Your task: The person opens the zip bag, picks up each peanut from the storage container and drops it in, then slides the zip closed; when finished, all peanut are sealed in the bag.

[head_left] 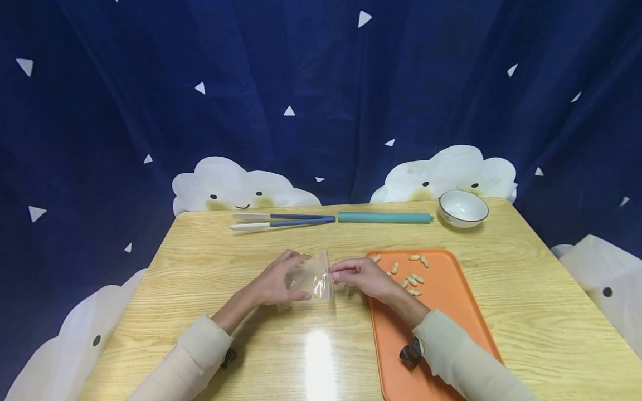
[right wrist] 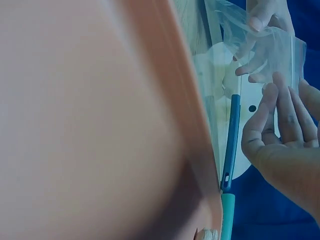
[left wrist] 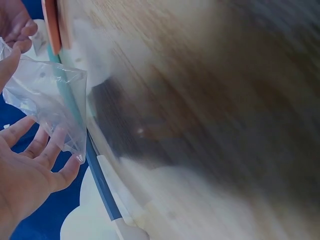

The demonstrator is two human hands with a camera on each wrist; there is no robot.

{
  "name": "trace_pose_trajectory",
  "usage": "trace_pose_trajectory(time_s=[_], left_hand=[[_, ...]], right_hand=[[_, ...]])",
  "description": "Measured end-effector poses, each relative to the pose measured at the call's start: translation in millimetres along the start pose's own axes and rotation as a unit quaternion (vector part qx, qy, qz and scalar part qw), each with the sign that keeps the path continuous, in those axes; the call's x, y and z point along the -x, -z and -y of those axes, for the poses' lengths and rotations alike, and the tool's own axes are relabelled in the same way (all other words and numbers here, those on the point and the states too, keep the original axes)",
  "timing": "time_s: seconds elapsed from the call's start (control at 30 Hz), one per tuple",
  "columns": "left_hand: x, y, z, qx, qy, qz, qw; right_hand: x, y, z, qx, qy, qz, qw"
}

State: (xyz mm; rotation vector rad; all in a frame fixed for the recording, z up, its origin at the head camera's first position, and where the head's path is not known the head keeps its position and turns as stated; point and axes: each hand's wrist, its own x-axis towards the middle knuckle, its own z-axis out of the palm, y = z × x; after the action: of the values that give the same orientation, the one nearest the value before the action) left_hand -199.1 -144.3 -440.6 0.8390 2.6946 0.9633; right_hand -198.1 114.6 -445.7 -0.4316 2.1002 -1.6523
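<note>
A clear zip-lock bag [head_left: 321, 270] is held up above the table between the two hands. My left hand [head_left: 278, 282] holds its left part, thumb on the near side and fingers spread along the far side. Those left fingers [left wrist: 50, 152] show partly through the plastic in the left wrist view. My right hand [head_left: 368, 277] pinches the zip edge at the bag's right end. In the right wrist view, the right thumb [right wrist: 309, 95] and fingertips meet near that strip. No contents can be made out in the bag.
An orange tray [head_left: 451, 312] with several peanuts [head_left: 414, 279] lies under my right forearm. Along the back of the wooden table [head_left: 200, 267] are blue-and-white tongs [head_left: 301, 221], a teal bar [head_left: 383, 217] and a white bowl [head_left: 462, 223]. A dark blue curtain [head_left: 321, 83] hangs behind.
</note>
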Motion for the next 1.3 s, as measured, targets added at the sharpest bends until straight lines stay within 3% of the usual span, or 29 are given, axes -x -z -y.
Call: trace_pose_trajectory(time_s=[0.37,0.53,0.67,0.77,0.83,0.97,1.1,1.3], left_hand=[[0.7,-3.3,-3.0,-0.008,0.002,0.001,1.0000],[-0.7,-3.2,-8.8,-0.009,0.031,0.002,0.9995],[-5.9,-3.1,-17.1,0.027,0.062,-0.057,0.9961],[-12.3,-2.9,-24.8,0.079,0.072,-0.117,0.9874],[-17.3,-2.7,-29.7,0.133,0.075,-0.130,0.9798],[-25.9,-2.9,-37.9,0.227,0.089,-0.083,0.9662],[-30.0,-6.6,-44.7,0.267,0.118,-0.030,0.9560],[-31.9,-17.7,-47.2,0.295,0.143,-0.021,0.9443]], right_hand=[[-3.7,-7,3,0.010,-0.025,-0.023,0.9994],[-5.4,-9,3,0.011,-0.036,-0.033,0.9988],[-4.6,-8,4,0.007,-0.046,-0.033,0.9984],[-4.2,-7,6,0.005,-0.051,-0.031,0.9982],[-4.5,-6,8,0.003,-0.053,-0.029,0.9982],[-5.4,-4,8,0.007,-0.047,-0.017,0.9987],[-5.7,-3,9,0.004,-0.045,-0.011,0.9989],[-3.5,-2,9,0.003,-0.044,-0.014,0.9990]])
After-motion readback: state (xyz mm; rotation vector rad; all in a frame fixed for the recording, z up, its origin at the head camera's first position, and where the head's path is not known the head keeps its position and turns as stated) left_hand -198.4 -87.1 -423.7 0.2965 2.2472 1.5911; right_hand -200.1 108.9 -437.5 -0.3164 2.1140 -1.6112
